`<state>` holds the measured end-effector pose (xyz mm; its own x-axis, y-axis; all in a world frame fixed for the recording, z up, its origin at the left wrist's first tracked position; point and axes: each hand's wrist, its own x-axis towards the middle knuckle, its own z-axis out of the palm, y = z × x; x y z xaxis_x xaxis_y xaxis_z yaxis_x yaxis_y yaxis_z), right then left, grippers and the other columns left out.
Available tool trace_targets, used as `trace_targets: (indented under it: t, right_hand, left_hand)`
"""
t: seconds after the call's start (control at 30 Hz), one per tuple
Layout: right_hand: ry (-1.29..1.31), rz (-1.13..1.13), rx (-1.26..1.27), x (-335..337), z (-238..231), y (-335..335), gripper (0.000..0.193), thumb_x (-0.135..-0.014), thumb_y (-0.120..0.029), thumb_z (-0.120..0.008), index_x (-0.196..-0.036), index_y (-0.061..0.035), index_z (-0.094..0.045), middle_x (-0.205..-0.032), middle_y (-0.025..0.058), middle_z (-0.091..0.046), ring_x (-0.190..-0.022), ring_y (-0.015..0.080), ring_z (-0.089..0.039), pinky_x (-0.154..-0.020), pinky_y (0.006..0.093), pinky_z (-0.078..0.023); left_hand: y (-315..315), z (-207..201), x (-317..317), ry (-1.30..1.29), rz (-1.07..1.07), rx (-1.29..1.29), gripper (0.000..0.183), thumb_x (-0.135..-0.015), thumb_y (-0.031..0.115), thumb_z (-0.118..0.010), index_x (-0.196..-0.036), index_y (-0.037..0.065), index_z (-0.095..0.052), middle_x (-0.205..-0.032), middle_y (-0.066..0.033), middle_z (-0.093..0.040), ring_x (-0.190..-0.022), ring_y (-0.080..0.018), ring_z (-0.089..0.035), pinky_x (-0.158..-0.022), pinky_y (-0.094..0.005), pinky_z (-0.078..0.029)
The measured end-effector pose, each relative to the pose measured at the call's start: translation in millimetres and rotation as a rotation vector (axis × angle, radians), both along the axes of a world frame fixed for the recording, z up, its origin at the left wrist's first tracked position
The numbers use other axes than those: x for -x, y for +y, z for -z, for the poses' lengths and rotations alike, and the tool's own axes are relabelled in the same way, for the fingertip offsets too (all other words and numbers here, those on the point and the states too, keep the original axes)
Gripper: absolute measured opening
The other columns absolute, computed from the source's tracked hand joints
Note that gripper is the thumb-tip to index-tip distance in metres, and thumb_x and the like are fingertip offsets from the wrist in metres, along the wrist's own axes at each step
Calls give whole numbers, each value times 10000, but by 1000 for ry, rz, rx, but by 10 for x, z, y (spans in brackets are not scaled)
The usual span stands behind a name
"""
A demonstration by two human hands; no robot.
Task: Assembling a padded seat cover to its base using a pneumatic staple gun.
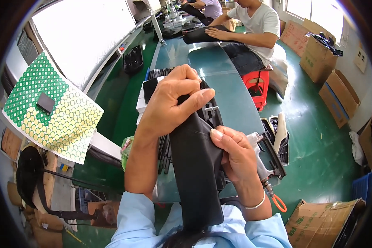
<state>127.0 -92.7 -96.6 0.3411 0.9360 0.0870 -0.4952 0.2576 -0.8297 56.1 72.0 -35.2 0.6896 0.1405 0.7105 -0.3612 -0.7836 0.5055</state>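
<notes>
Glossy blue-green worktop; left hand, fingers curled around the far end of a long, black, leather-like strip; right hand, fingers pinching its right edge.

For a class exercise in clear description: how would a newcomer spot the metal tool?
Find the long blue-green workbench. At its near right edge, beside the person's right hand, is a silver-and-black tool. The orange hose at its near end sets it apart from everything beside it.
</notes>
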Motion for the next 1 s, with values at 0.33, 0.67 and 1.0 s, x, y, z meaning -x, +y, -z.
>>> trace_targets:
  t: [0.33, 0.67, 1.0]
  right_hand:
    - [-690, 196, -89, 22, 84, 160, 310, -955, -189, -479, -744, 38, -488, -592, 176, -434, -516, 310, -445, -510, 385, -364]
    - [-832, 264, -103, -42, 134, 121, 300, -961, -205, -463, -775, 27, -501, -625, 227, -461, -612, 424, -465, -529, 415, -382]
    - [-820, 223, -240, 40, 380, 46, 215, -957, -188, -456, -840, -7, -443, -658, 134, -408, -609, 294, -455, -586, 383, -402]
  left_hand:
    - [-138, 44, -35, -52, -87, 118, 271, -857, 143, -626, -680, -58, -584, -691, -64, -513, -660, -140, -491, -610, -273, -393]
    - [-273, 161, 115, -150, -80, -453, 260, -772, 219, -667, -598, 41, -590, -647, -30, -542, -831, -248, -542, -939, -429, -352]
    - [-374, 188, 80, -91, -243, -439, 309, -794, 242, -668, -564, 52, -587, -565, -9, -458, -700, -209, -464, -906, -420, -320]
